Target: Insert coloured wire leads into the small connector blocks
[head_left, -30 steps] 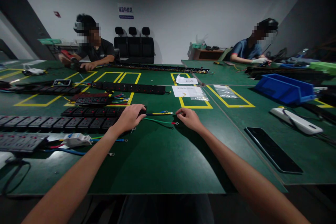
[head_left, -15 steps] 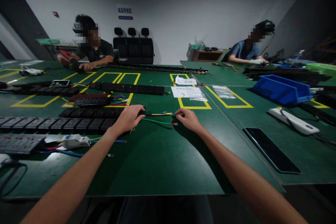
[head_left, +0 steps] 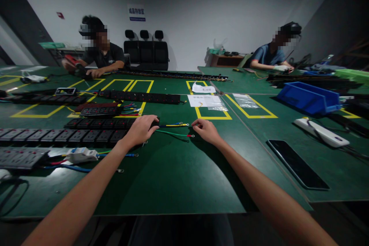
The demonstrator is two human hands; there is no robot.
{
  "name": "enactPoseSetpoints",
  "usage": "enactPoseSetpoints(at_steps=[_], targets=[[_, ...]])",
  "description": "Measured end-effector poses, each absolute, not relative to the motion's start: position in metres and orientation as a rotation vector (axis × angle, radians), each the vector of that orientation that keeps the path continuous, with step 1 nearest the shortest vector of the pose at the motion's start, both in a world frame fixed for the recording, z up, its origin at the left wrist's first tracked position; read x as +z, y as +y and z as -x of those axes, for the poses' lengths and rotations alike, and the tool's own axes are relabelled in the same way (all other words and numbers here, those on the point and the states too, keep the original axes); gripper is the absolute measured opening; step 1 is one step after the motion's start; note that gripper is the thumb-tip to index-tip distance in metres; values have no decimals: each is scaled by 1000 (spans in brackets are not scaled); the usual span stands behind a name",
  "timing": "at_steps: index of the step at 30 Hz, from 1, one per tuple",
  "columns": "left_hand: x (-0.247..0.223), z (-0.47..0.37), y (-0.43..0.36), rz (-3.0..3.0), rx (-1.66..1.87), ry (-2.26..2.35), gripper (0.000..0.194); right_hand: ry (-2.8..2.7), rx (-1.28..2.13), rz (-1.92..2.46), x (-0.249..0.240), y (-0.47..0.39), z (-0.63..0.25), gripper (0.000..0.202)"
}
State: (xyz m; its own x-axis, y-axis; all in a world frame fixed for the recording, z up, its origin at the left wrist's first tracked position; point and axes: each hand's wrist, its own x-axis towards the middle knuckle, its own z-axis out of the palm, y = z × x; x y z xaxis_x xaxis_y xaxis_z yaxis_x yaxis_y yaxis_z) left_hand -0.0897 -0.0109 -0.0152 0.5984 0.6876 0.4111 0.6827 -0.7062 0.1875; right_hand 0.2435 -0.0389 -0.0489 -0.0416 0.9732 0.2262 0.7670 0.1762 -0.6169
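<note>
My left hand (head_left: 143, 127) is closed over the right end of a black power strip (head_left: 98, 123), fingers on top and thumb at the near side. From that end run a yellow wire and a blue wire (head_left: 173, 125) and a green wire (head_left: 172, 133), each tipped with a ring terminal. My right hand (head_left: 206, 130) rests just right of these tips, fingers curled together, with nothing visible in them. The ring terminal (head_left: 193, 136) of the green wire, with its red sleeve, lies right below the right fingertips. Both wrists hover low over the green table (head_left: 178, 184).
More power strips (head_left: 63, 137) lie at the left, with a white connector (head_left: 82, 154) on wires. A phone (head_left: 296, 164), a white device (head_left: 321, 132) and a blue bin (head_left: 308, 98) sit at the right. Papers (head_left: 201, 100) lie ahead. Two people work across the table.
My hands and the wires keep their places. The whole view has shifted very slightly.
</note>
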Motion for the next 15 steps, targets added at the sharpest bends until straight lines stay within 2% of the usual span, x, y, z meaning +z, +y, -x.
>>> enactPoseSetpoints(at_steps=[15], targets=[[-14,88,-13,-2793,735,1212,19,-1863,440,1653,-48,-39,-244,20]])
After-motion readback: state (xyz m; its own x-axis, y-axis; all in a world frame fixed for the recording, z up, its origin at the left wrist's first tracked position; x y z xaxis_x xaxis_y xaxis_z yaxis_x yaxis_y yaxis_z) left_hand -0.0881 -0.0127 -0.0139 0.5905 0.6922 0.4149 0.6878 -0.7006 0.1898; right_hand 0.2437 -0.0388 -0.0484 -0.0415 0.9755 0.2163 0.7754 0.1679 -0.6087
